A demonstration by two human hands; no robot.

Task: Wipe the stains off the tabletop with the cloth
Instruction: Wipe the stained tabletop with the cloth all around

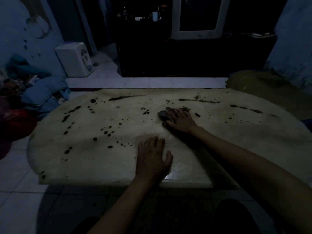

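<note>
Right hand [179, 119] presses the cloth [166, 114] flat; the cloth lies under its spread fingers [170, 114]. Left hand [152, 159] rests on the stained counter [101, 159], fingers straight.

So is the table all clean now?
No, dark stains still dot the tabletop, while the right hand presses the cloth near the middle.
</note>
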